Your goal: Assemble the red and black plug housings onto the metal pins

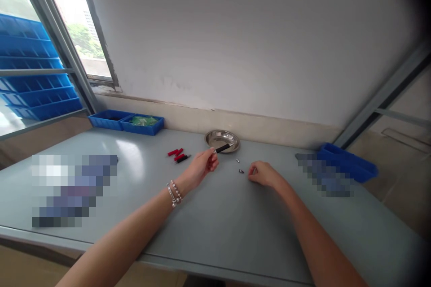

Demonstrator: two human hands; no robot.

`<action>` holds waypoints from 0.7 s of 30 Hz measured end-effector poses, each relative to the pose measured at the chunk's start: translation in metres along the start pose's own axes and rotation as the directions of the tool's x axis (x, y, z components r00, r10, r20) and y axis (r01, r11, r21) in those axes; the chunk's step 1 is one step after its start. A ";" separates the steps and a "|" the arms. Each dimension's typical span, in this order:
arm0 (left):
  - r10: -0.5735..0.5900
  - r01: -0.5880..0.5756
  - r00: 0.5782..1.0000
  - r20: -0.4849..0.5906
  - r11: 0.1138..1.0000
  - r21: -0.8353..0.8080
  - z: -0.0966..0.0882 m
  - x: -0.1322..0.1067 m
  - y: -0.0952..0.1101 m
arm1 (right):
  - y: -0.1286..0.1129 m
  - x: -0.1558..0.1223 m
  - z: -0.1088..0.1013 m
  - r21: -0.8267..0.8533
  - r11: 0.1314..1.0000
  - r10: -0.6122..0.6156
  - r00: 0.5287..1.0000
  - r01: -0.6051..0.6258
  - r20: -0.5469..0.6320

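Observation:
My left hand (204, 163) is closed around a slim black pen (222, 148), its pointed silver end directed right, in front of the metal dish. A beaded bracelet circles that wrist. To the right, my right hand (264, 173) rests low over the table, thumb and fingers curled together; anything between them is too small to make out. Two small metal pieces, a silver one (237, 160) and a darker cone-shaped one (241, 171), lie just left of its fingertips. Left of my left hand are several red barrels (173, 153) and a black barrel (182, 159).
A round steel dish (210, 138) stands by the wall. Blue bins (148, 129) sit at the back left, one holding green-and-white packets (144, 120). Another blue bin (350, 161) is at the right edge. Blurred patches cover items on both sides of the grey table (208, 224).

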State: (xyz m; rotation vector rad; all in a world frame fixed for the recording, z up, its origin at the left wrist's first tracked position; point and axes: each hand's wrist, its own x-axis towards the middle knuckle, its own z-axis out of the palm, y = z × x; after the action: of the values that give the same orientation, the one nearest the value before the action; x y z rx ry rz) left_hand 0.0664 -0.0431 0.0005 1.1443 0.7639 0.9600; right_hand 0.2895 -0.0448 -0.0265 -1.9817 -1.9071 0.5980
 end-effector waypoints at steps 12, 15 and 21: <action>0.006 -0.006 1.000 0.001 1.000 0.011 -0.004 0.002 -0.001 | 0.009 -0.004 -0.012 -0.037 0.998 0.057 0.997 -0.059 -0.050; 0.000 0.001 1.000 -0.008 1.000 0.015 -0.002 0.000 0.000 | 0.009 -0.003 -0.011 -0.026 0.997 0.063 0.994 -0.066 -0.089; -0.002 0.002 1.000 -0.010 1.000 0.007 -0.001 -0.001 0.001 | 0.010 -0.001 -0.009 -0.033 0.991 0.131 0.991 -0.131 0.005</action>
State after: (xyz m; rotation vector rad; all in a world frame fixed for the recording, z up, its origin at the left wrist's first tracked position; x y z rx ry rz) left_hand 0.0646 -0.0434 0.0013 1.1452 0.7767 0.9630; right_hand 0.3023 -0.0463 -0.0238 -2.1408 -1.8122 0.6124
